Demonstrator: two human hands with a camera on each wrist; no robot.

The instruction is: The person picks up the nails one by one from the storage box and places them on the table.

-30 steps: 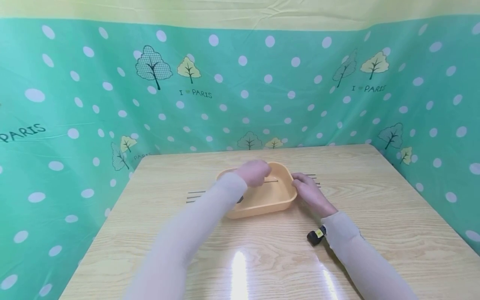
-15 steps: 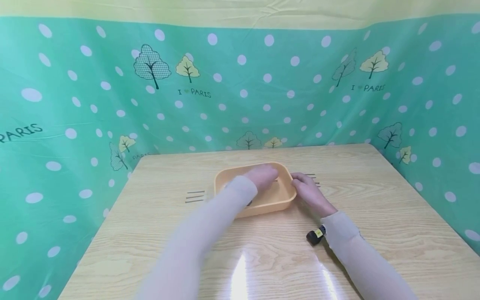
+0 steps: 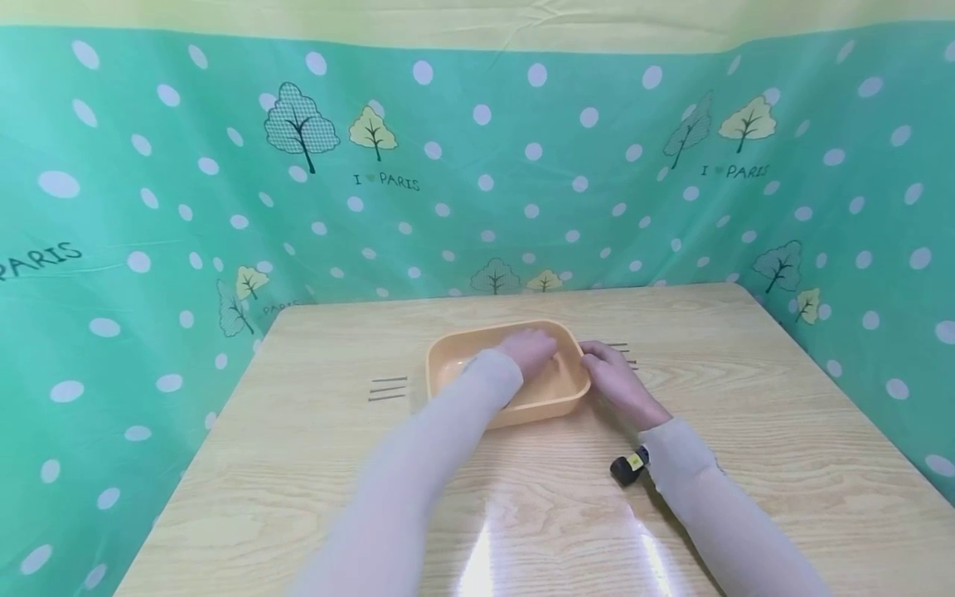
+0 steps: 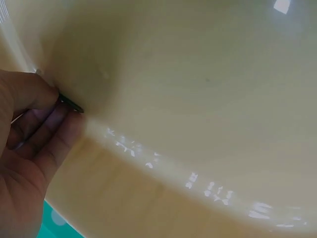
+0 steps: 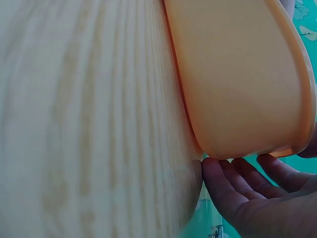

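An orange plastic basin (image 3: 533, 410) with rounded corners sits on the table. My left hand (image 3: 531, 352) reaches down inside it, by its right end. In the left wrist view the thumb and fingers of my left hand (image 4: 37, 129) pinch a thin dark nail (image 4: 71, 103) against the basin's floor; most of its length is hidden by the fingers. My right hand (image 3: 615, 381) grips the basin's right end. The right wrist view shows fingers (image 5: 242, 186) of that hand along the outer wall, with the thumb up at the rim.
Left of the basin, three nails (image 3: 388, 389) lie side by side on the wooden table (image 3: 298, 464). Several more nails (image 3: 618, 344) lie beyond my right hand, partly covered by it. A dotted green curtain (image 3: 477, 191) hangs behind and at both sides.
My left hand has moved right and lower inside the basin, over the nail that showed there before. The three nails at left have come into full view. My right hand stays on the basin.
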